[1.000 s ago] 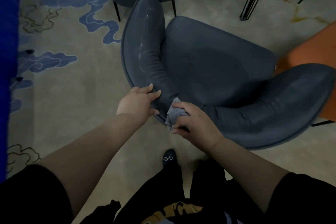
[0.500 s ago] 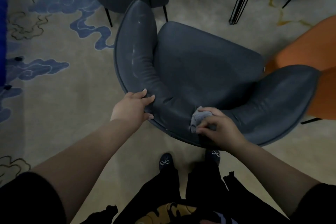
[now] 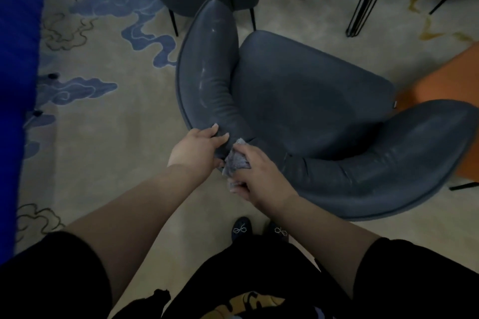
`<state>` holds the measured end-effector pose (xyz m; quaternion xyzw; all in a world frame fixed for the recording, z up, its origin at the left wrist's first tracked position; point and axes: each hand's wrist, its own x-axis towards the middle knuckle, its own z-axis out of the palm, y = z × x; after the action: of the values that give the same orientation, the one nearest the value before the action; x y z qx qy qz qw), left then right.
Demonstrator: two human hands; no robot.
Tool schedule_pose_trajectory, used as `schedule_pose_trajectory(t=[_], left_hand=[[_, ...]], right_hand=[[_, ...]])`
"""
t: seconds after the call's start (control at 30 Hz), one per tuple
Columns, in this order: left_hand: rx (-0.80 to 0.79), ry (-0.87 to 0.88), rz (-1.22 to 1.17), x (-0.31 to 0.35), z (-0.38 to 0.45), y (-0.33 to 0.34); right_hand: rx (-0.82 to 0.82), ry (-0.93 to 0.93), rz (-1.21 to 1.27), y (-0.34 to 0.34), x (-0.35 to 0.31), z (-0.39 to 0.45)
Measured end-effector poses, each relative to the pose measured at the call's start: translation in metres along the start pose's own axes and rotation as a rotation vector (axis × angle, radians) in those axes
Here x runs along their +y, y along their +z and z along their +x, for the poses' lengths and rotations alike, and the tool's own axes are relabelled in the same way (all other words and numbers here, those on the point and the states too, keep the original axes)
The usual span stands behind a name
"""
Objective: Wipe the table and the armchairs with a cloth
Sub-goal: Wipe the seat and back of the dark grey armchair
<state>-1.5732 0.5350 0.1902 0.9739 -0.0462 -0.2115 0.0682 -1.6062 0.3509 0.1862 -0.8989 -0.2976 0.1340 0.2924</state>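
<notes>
Bunching soft, light cloth (image 3: pixel 234 160) in my right hand (image 3: pixel 259 176); left hand (image 3: pixel 197 147) clasping the armchair's (image 3: pixel 311 101) padded, probably slick rim.

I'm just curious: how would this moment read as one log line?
step: wiping armchair back | right hand: grips cloth | left hand: holds chair rim

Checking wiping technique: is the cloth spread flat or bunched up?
Bunched: the grey cloth sits crumpled under the right hand gripping it against the armchair.
</notes>
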Motion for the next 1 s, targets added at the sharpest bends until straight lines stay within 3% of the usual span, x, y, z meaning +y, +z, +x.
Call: schedule_pose_trajectory(t=[0.13,0.23,0.3,0.4,0.53,0.77,0.87,1.0], left_hand=[[0.011,0.021,-0.022,0.000,-0.005,0.001],[0.103,0.017,-0.220,0.002,-0.019,0.003],[0.280,-0.075,-0.409,0.008,-0.033,0.009],[0.459,-0.328,-0.673,0.026,-0.050,0.026],[0.315,-0.615,-0.976,0.043,-0.053,0.044],[0.188,-0.656,-1.090,0.041,-0.044,0.055],[0.151,-0.670,-1.184,0.039,-0.041,0.055],[0.159,-0.687,-1.226,0.039,-0.041,0.055]], right_hand=[[-0.042,-0.026,0.059,-0.011,0.013,-0.009],[-0.061,0.075,0.278,-0.024,0.029,-0.020],[-0.011,0.219,0.427,-0.031,0.033,-0.020],[0.090,0.311,0.437,-0.034,0.034,-0.010],[0.012,0.166,0.412,-0.023,0.022,0.001],[-0.004,0.056,0.233,-0.009,0.024,0.006],[-0.010,0.080,0.277,-0.010,0.026,0.006],[0.113,0.271,0.419,-0.017,0.032,0.012]])
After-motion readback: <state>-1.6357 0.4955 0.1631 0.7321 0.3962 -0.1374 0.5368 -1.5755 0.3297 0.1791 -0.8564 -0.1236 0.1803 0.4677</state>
